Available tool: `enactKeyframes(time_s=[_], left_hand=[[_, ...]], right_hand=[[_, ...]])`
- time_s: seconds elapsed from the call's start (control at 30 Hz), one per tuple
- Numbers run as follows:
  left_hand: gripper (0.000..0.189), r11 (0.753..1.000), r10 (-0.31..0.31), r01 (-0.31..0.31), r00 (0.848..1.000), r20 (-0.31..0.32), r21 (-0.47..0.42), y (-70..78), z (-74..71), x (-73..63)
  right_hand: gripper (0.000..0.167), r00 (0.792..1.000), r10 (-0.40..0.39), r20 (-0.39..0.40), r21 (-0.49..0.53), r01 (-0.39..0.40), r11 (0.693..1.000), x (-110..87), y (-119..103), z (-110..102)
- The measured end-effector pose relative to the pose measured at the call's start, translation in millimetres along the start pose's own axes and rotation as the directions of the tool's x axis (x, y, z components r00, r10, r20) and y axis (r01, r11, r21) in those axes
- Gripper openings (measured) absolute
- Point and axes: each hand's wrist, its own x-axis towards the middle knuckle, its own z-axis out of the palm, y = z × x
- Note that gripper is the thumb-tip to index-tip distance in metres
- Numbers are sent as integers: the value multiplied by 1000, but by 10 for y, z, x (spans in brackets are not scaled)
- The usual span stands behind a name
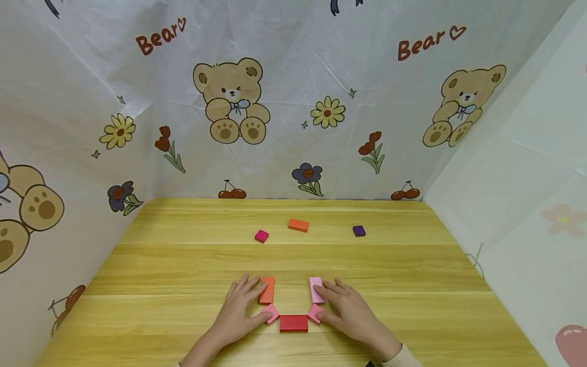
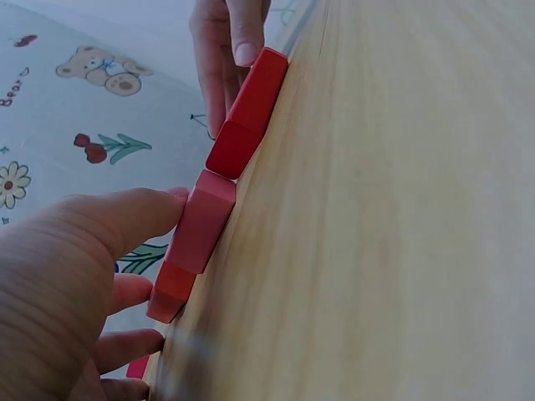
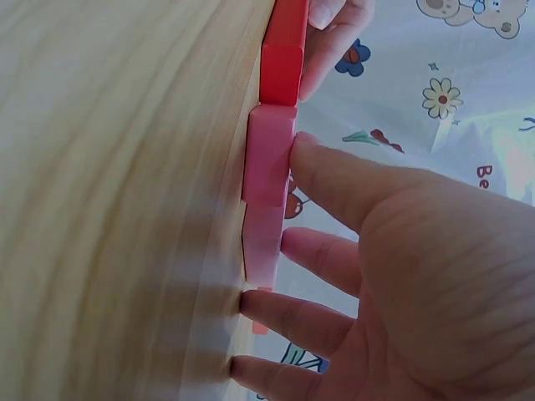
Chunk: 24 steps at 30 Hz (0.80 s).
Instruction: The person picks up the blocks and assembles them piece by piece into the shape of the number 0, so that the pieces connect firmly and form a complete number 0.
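Five blocks form a U on the table. At its base lies a red block, flanked by a small pink block on the left and another small pink block on the right. An orange block makes the left side, a light pink block the right. My left hand has its thumb on the left pink block and its index finger at the orange one, fingers spread. Mirroring it, my right hand touches the right pink block with the thumb and the light pink one with the index finger.
Farther back on the wooden table lie a small magenta block, an orange block and a small dark purple block. A white bear-print cloth stands behind the table and along its sides.
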Motion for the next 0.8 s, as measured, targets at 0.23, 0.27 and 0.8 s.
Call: enactKeyframes(time_s=[0.23, 0.27, 0.8], left_hand=[[69, 1000, 2, -2, 1000, -1, -2, -12, 2, -4], [69, 1000, 2, -2, 1000, -2, -2, -12, 2, -3], [67, 999, 35, -35, 999, -24, 13, -5, -1, -10]], right_hand=[[55, 1000, -1, 3, -6, 1, 1000, 7, -7, 6], [55, 1000, -3, 2, -7, 3, 1000, 6, -7, 6], [54, 999, 40, 17, -18, -40, 999, 1, 12, 33]])
